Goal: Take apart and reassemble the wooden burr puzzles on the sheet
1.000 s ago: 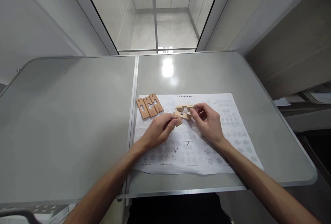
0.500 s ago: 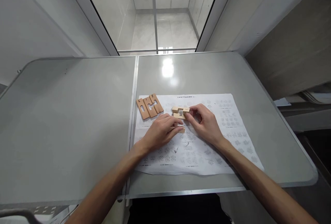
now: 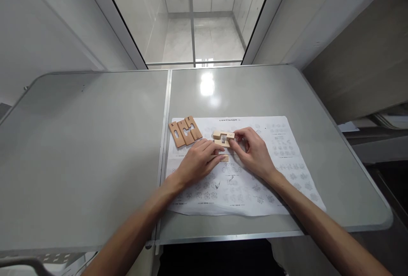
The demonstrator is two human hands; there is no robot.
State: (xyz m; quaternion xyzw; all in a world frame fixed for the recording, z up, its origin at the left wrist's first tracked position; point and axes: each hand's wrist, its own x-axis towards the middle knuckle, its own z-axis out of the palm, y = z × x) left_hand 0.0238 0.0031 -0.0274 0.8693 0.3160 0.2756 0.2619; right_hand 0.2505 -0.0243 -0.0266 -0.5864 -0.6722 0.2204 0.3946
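Between the thumb and fingers of my right hand [image 3: 251,150] is the right end of a pale wooden puzzle piece [image 3: 219,135] with a notch cut in its middle. My left hand [image 3: 202,157] lies just below and left of it, its fingers closed on a small pale wooden block [image 3: 225,158]; most of that block is hidden by the fingers. Left of both hands, three brown numbered wooden puzzle plates [image 3: 185,132] with cut-outs lie side by side. Everything rests on or over a printed paper sheet [image 3: 299,191].
The grey folding table [image 3: 95,148] has a metal seam [image 3: 165,110] running just left of the paper. Dark marks [image 3: 217,185] show on the sheet below my hands. A glass door [image 3: 191,29] stands beyond the table's far edge.
Both hands keep nearly the same place and grip. The small block at my left fingertips looks slightly turned; the whole view has shifted very little.
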